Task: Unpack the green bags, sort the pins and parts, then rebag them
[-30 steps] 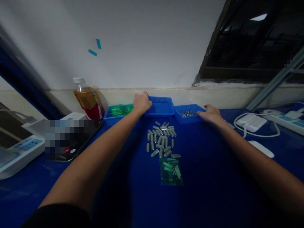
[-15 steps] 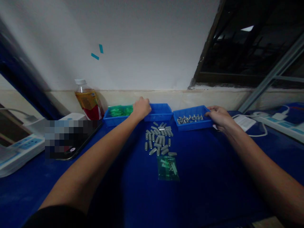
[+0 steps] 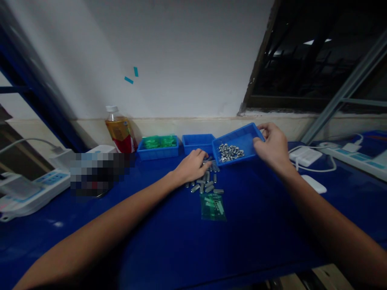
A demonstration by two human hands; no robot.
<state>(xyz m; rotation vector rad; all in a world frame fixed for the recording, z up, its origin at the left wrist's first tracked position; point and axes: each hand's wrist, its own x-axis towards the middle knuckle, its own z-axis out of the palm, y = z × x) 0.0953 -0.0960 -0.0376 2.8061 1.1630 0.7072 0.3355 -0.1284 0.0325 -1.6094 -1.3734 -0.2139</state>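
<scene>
My right hand [image 3: 273,145] grips the right end of a blue plastic bin [image 3: 250,137], thumb inside the wall. The bin is raised at that end and tilted to the left. Small shiny metal fittings [image 3: 230,152] are heaped at its lower left end. My left hand [image 3: 193,166] rests over a pile of grey metal cylinders [image 3: 209,184] on the blue table, fingers curved and thumb apart, hiding part of the pile. Just in front of the pile lies a small green clear bag [image 3: 213,207] with small parts inside.
Behind my left hand is a second blue bin [image 3: 198,139] with nothing visible inside. A third bin [image 3: 159,153] holds green bags. A drink bottle [image 3: 121,131] and a power strip [image 3: 39,191] stand left. White chargers and cables [image 3: 306,157] lie right.
My left hand has come from the middle bin down onto the metal cylinders. The right hand has lifted its bin's right end, and the fittings have slid left.
</scene>
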